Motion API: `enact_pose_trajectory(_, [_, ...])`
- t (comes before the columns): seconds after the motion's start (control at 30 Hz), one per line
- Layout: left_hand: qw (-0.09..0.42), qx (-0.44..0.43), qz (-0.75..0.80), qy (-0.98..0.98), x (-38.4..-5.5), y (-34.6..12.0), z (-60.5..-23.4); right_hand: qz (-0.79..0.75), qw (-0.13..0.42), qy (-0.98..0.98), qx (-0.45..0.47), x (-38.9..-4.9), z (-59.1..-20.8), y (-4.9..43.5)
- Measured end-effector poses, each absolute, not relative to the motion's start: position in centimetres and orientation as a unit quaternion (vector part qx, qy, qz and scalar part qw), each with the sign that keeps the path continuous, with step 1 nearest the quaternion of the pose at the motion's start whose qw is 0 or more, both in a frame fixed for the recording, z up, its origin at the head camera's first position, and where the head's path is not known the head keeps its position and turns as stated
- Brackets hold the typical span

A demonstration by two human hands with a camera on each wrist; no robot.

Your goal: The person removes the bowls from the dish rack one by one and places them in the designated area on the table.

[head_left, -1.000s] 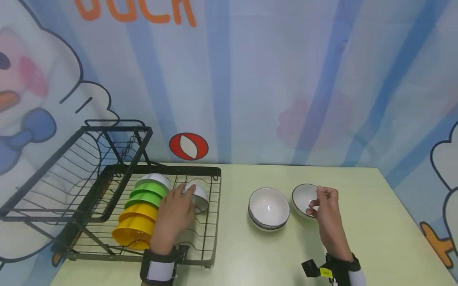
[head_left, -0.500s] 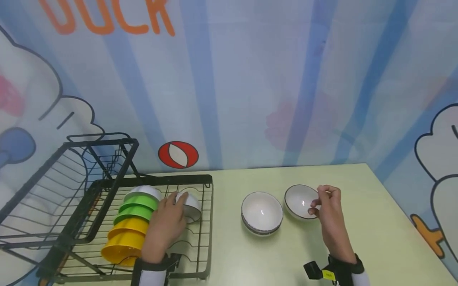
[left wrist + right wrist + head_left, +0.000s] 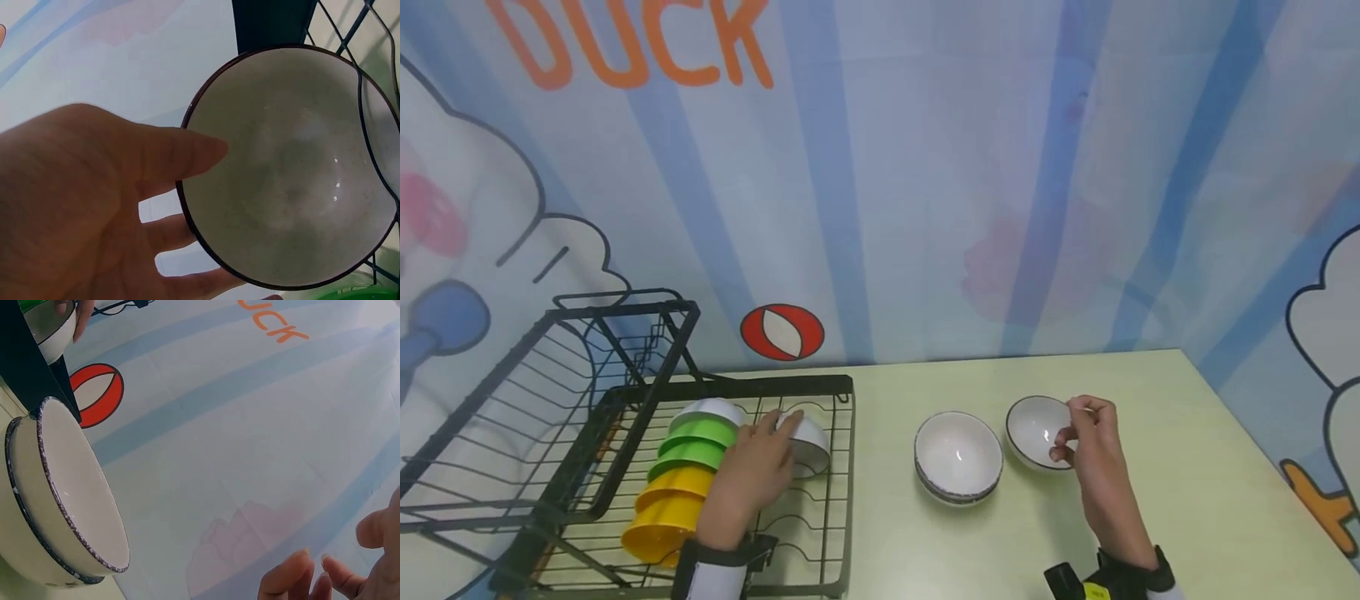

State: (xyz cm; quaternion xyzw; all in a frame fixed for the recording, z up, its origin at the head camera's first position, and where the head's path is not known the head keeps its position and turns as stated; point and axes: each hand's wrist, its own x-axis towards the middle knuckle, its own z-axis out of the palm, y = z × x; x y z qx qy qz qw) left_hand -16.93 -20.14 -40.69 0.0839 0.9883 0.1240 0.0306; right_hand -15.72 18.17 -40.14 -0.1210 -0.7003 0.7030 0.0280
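My left hand [image 3: 751, 473] grips a white dark-rimmed bowl [image 3: 808, 447] that sits on its side in the dish rack [image 3: 848, 500]. In the left wrist view, the thumb lies inside the rim of this bowl [image 3: 294, 187] and the other fingers are behind it. My right hand [image 3: 1101, 467] hovers by a single white bowl [image 3: 1033, 429] on the table, covering part of its right side. Its fingers are loosely bent and hold nothing in the right wrist view. Left of that bowl stands a short stack of white bowls [image 3: 958, 454], upright.
Beside the left hand, a row of tilted bowls fills the rack: yellow bowls [image 3: 658, 529], green bowls [image 3: 688, 454] and a white one [image 3: 711, 408]. The rack's raised upper tier [image 3: 535, 400] stands at the left. A printed cloth backdrop [image 3: 910, 208] rises behind the table [image 3: 917, 550].
The head view has shifted, moving the whole scene within the frame. My left hand stays at the bowl in the rack, and my right hand keeps its place by the single bowl.
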Motion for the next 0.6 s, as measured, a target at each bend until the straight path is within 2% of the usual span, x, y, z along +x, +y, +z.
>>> enact_pose_trajectory(0.27, [0.005, 0.099, 0.121, 0.988, -17.07, -19.76, -40.72, 0.733, 0.051, -0.673, -0.077, -15.67, -40.44, 18.32])
enact_pose_trajectory(0.6, [0.009, 0.097, 0.104, 0.990, -17.09, -19.59, -40.56, 0.728, 0.051, -0.680, -0.067, -15.99, -40.58, 18.68])
